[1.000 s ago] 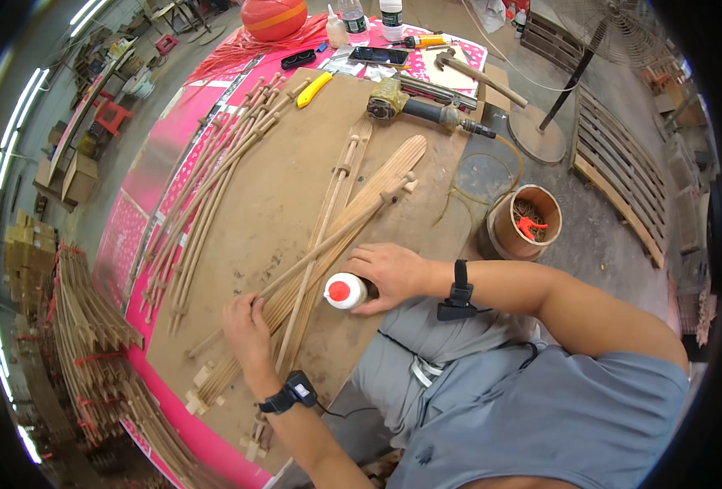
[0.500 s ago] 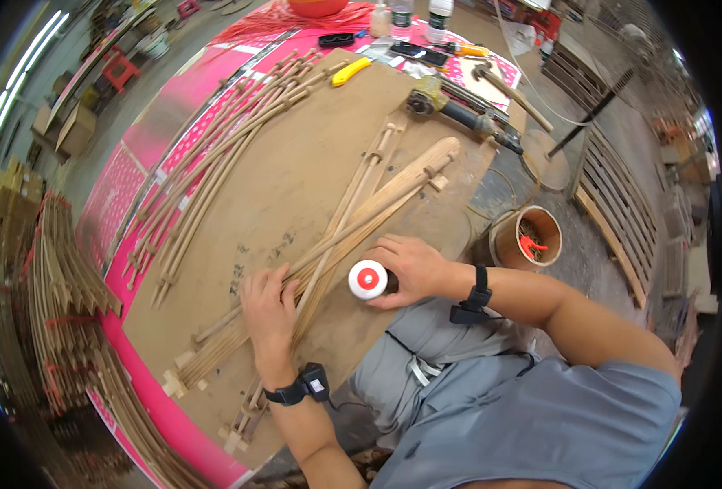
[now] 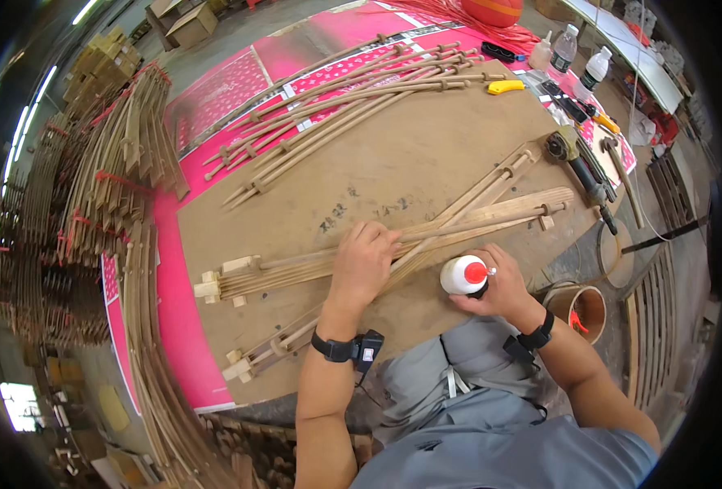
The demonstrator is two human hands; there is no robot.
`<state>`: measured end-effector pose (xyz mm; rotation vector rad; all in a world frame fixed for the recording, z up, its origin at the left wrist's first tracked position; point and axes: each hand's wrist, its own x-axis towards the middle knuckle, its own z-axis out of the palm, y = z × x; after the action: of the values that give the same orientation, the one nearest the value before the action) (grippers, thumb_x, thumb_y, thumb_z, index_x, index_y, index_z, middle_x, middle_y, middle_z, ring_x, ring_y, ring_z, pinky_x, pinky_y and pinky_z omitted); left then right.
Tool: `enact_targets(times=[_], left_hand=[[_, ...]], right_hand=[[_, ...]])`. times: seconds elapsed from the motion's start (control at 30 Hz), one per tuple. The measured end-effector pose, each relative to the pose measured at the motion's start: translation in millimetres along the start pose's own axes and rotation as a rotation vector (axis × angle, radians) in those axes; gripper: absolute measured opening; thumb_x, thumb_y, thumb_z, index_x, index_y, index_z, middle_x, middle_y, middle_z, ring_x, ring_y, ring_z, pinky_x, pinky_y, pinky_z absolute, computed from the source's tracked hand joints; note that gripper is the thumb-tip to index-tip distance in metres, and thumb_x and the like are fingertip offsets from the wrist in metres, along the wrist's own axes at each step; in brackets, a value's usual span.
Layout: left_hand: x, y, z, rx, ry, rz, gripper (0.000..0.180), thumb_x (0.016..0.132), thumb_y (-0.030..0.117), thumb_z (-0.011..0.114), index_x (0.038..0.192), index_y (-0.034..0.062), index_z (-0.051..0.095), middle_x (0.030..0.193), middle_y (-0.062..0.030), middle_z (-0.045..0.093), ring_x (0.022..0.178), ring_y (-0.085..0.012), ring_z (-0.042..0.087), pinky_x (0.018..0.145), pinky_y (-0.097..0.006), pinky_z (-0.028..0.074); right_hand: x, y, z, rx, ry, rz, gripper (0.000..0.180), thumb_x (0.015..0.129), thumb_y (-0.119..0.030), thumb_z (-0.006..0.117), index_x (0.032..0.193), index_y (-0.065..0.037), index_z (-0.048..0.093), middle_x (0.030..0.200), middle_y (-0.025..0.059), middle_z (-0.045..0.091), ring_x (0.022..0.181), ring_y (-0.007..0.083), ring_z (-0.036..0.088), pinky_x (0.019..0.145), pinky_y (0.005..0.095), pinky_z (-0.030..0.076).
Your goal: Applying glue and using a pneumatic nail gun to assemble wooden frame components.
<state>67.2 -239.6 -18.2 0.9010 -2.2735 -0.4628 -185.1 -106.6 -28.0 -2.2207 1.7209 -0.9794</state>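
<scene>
In my right hand point(image 3: 501, 287) is a white squeeze bottle point(image 3: 458, 277) with a red cap; it tilts to the right, over the near side of the work board. My left hand point(image 3: 362, 265) has its fingers curled over a thin wooden rod point(image 3: 312, 256) where a bundle of wooden pieces crosses another; its fingertips are partly hidden. The crossing pieces include a wide slat point(image 3: 499, 209) with a rounded end. Small wooden blocks point(image 3: 208, 288) sit at the bundle's left end. A second bundle point(image 3: 273, 349) runs beneath my left forearm.
Long wooden rods point(image 3: 328, 134) lie across the board's far side. An angle grinder point(image 3: 577, 167), a hammer point(image 3: 624, 175), a yellow cutter point(image 3: 505, 86) and clear bottles point(image 3: 595, 69) are at the right. Stacked wooden strips point(image 3: 116, 179) stand left; a bucket point(image 3: 586, 306) stands right.
The view has swung leftward, so the board sits differently. The bottle, upright before, now leans, and its cap points right. My left hand's fingers have drawn together on the rod.
</scene>
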Motion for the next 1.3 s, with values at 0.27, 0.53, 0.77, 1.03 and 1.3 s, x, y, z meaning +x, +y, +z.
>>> enact_targets(times=[0.27, 0.53, 0.77, 1.03, 1.3], left_hand=[[0, -3, 0, -0.026, 0.009, -0.005, 0.015, 0.088, 0.009, 0.075, 0.102, 0.0048, 0.076, 0.093, -0.0087, 0.066, 0.094, -0.0308, 0.062, 0.082, -0.042, 0.052], [-3, -7, 1, -0.07, 0.01, -0.03, 0.015, 0.087, 0.007, 0.076, 0.101, 0.0034, 0.075, 0.093, -0.0102, 0.066, 0.094, -0.0313, 0.062, 0.083, -0.042, 0.051], [-2, -10, -5, -0.092, 0.008, -0.055, 0.014, 0.087, 0.005, 0.075, 0.101, 0.0027, 0.075, 0.093, -0.0108, 0.066, 0.093, -0.0316, 0.062, 0.084, -0.041, 0.051], [-3, -12, -7, -0.073, 0.019, -0.043, 0.013, 0.088, 0.007, 0.075, 0.1, 0.003, 0.076, 0.092, -0.0108, 0.067, 0.092, -0.0317, 0.062, 0.084, -0.041, 0.051], [-4, -10, -6, -0.101, 0.015, -0.077, 0.012, 0.088, 0.007, 0.075, 0.099, 0.0022, 0.075, 0.091, -0.0108, 0.067, 0.092, -0.0312, 0.062, 0.084, -0.041, 0.051]], right_hand=[[1, 0, 0, -0.033, 0.03, -0.021, 0.06, 0.068, -0.039, 0.091, 0.109, -0.003, 0.067, 0.093, 0.016, 0.063, 0.083, 0.0366, 0.064, 0.072, 0.0441, 0.053], [1, 1, 1, -0.051, 0.051, -0.048, 0.059, 0.068, -0.039, 0.091, 0.107, -0.003, 0.067, 0.091, 0.0156, 0.063, 0.079, 0.0363, 0.064, 0.069, 0.0439, 0.053], [2, 0, -1, -0.043, 0.03, -0.024, 0.059, 0.068, -0.039, 0.091, 0.107, -0.002, 0.067, 0.092, 0.0159, 0.064, 0.081, 0.0365, 0.065, 0.07, 0.0444, 0.053], [-1, 2, 2, -0.032, 0.036, -0.026, 0.06, 0.067, -0.038, 0.091, 0.108, -0.001, 0.067, 0.097, 0.0167, 0.066, 0.085, 0.0371, 0.065, 0.073, 0.0443, 0.054], [-2, 5, 3, -0.052, 0.038, -0.054, 0.06, 0.068, -0.039, 0.091, 0.107, 0.0, 0.067, 0.098, 0.0176, 0.065, 0.086, 0.0375, 0.065, 0.073, 0.0445, 0.054]])
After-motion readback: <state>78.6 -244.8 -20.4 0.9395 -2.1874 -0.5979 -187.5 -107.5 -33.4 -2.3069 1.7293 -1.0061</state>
